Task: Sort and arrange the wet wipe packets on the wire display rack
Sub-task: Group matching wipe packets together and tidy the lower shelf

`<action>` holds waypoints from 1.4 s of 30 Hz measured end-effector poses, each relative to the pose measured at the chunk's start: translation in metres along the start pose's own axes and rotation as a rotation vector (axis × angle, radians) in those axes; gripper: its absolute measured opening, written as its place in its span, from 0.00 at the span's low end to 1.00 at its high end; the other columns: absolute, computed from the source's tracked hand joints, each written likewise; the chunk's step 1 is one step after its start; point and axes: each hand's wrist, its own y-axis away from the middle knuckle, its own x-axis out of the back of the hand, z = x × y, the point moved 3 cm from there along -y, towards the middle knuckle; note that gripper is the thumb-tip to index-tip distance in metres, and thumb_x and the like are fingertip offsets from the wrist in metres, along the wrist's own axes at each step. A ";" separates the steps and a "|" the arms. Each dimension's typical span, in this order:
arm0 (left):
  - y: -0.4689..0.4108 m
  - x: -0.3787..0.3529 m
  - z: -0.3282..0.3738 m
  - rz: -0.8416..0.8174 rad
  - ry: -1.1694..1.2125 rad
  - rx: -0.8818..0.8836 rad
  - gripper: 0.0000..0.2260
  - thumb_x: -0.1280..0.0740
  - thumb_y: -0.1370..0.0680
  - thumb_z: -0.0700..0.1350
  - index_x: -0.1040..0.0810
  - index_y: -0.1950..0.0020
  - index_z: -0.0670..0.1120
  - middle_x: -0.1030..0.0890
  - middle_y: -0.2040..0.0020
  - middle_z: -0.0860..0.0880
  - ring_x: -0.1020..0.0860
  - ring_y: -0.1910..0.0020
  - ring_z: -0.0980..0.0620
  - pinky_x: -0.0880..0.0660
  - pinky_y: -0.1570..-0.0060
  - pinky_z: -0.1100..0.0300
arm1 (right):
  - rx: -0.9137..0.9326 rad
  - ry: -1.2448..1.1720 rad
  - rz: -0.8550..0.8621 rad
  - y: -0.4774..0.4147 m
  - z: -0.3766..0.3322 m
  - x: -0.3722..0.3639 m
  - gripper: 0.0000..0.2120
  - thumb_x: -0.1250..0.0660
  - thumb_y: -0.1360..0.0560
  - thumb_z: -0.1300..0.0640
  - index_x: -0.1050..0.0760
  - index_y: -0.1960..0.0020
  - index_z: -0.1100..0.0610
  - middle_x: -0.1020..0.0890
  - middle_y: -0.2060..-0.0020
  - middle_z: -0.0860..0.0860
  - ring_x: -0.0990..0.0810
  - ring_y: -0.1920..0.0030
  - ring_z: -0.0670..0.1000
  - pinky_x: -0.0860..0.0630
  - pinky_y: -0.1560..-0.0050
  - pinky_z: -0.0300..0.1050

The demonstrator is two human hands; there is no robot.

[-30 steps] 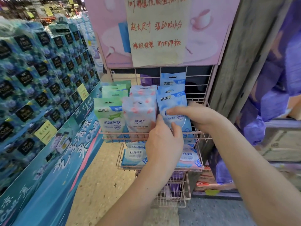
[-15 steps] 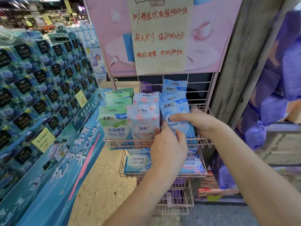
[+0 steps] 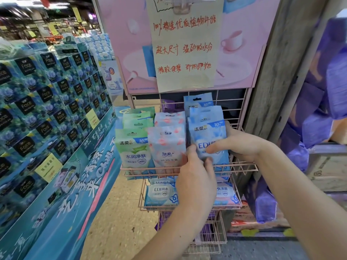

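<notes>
- Blue front packet (image 3: 206, 136) stands upright in the right-hand column of the top tier of the wire display rack (image 3: 244, 168), with its lower edge behind the front rail
- The packet is grasped by the right hand (image 3: 242, 145): the thumb is laid across the printed face and the fingers are wrapped behind the right edge
- The left hand (image 3: 197, 182) is placed below and in front of the packet, with its fingertips at the lower left corner, just beside the pink packet (image 3: 167, 147)
- It cannot be told whether that corner is pinched or only pressed, since the fingertips are partly hidden
- Risk: the soft pouch may be buckled if it is pushed down against the packets stacked behind it, and a crooked row would result
- Risk: the pink packet may be tipped toward the green packet (image 3: 132, 147) if the left fingertips are dragged sideways
- Risk: a packet let go before it is seated behind the rail may drop forward onto the lower-tier packets (image 3: 161, 193)
</notes>
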 end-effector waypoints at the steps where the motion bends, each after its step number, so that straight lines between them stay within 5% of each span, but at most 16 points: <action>1: 0.001 0.000 0.000 0.004 0.004 -0.005 0.18 0.39 0.16 0.54 0.38 0.28 0.56 0.13 0.55 0.51 0.14 0.53 0.48 0.19 0.53 0.44 | 0.010 0.033 0.000 0.002 -0.001 0.000 0.51 0.17 0.39 0.62 0.42 0.24 0.55 0.17 0.36 0.55 0.18 0.36 0.56 0.26 0.31 0.61; 9: -0.003 -0.001 0.011 0.046 -0.049 -0.086 0.20 0.40 0.15 0.54 0.38 0.23 0.57 0.14 0.51 0.48 0.15 0.50 0.45 0.19 0.50 0.45 | 0.191 0.064 0.149 0.014 -0.008 -0.002 0.36 0.20 0.35 0.66 0.29 0.30 0.55 0.15 0.41 0.52 0.15 0.40 0.54 0.21 0.36 0.57; 13: -0.009 0.004 0.035 0.096 -0.139 -0.223 0.23 0.41 0.15 0.52 0.39 0.20 0.57 0.13 0.49 0.47 0.16 0.49 0.42 0.21 0.48 0.45 | 0.364 0.043 0.242 0.030 -0.020 0.008 0.25 0.23 0.32 0.72 0.21 0.39 0.56 0.13 0.45 0.54 0.14 0.43 0.54 0.18 0.46 0.46; 17: -0.021 0.004 0.055 0.194 -0.059 -0.379 0.22 0.39 0.19 0.49 0.29 0.24 0.54 0.16 0.50 0.52 0.19 0.49 0.48 0.22 0.45 0.47 | 0.478 0.001 0.298 0.046 -0.037 0.033 0.23 0.25 0.35 0.70 0.20 0.42 0.56 0.12 0.49 0.53 0.13 0.48 0.51 0.18 0.50 0.43; 20: -0.027 -0.003 0.063 0.246 0.021 -0.399 0.27 0.35 0.26 0.48 0.28 0.25 0.51 0.25 0.39 0.54 0.27 0.38 0.55 0.30 0.35 0.57 | 0.484 0.060 0.286 0.057 -0.046 0.049 0.24 0.26 0.33 0.76 0.22 0.41 0.58 0.12 0.51 0.50 0.13 0.50 0.49 0.18 0.53 0.40; 22: -0.035 -0.012 0.068 0.085 0.147 -0.317 0.37 0.31 0.27 0.48 0.40 0.19 0.50 0.33 0.29 0.56 0.35 0.29 0.60 0.37 0.28 0.61 | 0.443 0.110 0.270 0.057 -0.040 0.051 0.27 0.28 0.32 0.80 0.23 0.39 0.58 0.12 0.50 0.49 0.13 0.49 0.48 0.19 0.52 0.39; 24: -0.046 -0.024 0.064 -0.188 0.199 -0.220 0.43 0.30 0.27 0.46 0.51 0.19 0.58 0.35 0.26 0.56 0.34 0.26 0.57 0.33 0.26 0.56 | 0.388 0.173 0.243 0.051 -0.026 0.048 0.30 0.26 0.32 0.78 0.26 0.34 0.59 0.13 0.45 0.50 0.14 0.43 0.48 0.19 0.47 0.41; 26: -0.055 -0.031 0.054 -0.406 0.162 -0.151 0.47 0.30 0.27 0.44 0.59 0.23 0.68 0.30 0.27 0.57 0.26 0.30 0.56 0.26 0.31 0.56 | 0.318 0.224 0.184 0.045 -0.012 0.044 0.35 0.23 0.32 0.75 0.29 0.30 0.55 0.15 0.40 0.49 0.17 0.38 0.48 0.20 0.41 0.46; 29: -0.062 -0.035 0.036 -0.546 0.099 -0.089 0.54 0.26 0.28 0.46 0.66 0.20 0.62 0.24 0.32 0.59 0.21 0.36 0.59 0.23 0.34 0.56 | 0.237 0.251 0.132 0.043 0.002 0.045 0.39 0.24 0.33 0.76 0.31 0.32 0.47 0.15 0.41 0.44 0.17 0.39 0.45 0.19 0.42 0.44; 32: -0.071 -0.038 0.030 -0.553 0.164 -0.051 0.55 0.22 0.30 0.45 0.60 0.18 0.57 0.22 0.37 0.61 0.19 0.40 0.62 0.21 0.40 0.60 | 0.228 0.183 0.170 0.045 0.010 0.049 0.47 0.23 0.35 0.71 0.42 0.28 0.40 0.19 0.36 0.47 0.19 0.35 0.45 0.20 0.43 0.42; 34: -0.080 -0.041 0.025 -0.513 0.271 -0.033 0.55 0.18 0.34 0.47 0.52 0.19 0.56 0.19 0.37 0.59 0.19 0.38 0.61 0.21 0.35 0.54 | 0.231 0.060 0.196 0.048 0.014 0.051 0.47 0.24 0.35 0.66 0.43 0.28 0.37 0.20 0.35 0.48 0.19 0.37 0.45 0.21 0.45 0.40; 37: -0.083 -0.041 0.023 -0.436 0.315 -0.016 0.55 0.15 0.40 0.52 0.45 0.21 0.59 0.18 0.37 0.60 0.19 0.38 0.60 0.22 0.33 0.50 | 0.239 -0.015 0.253 0.049 0.016 0.045 0.44 0.32 0.34 0.65 0.45 0.24 0.42 0.21 0.34 0.48 0.18 0.38 0.45 0.19 0.46 0.40; 42: -0.078 -0.044 0.027 -0.423 0.334 -0.076 0.42 0.17 0.35 0.41 0.35 0.27 0.54 0.17 0.36 0.55 0.17 0.39 0.58 0.20 0.37 0.50 | 0.237 0.027 0.337 0.046 0.015 0.035 0.41 0.36 0.37 0.65 0.41 0.26 0.47 0.18 0.40 0.47 0.17 0.43 0.40 0.20 0.51 0.38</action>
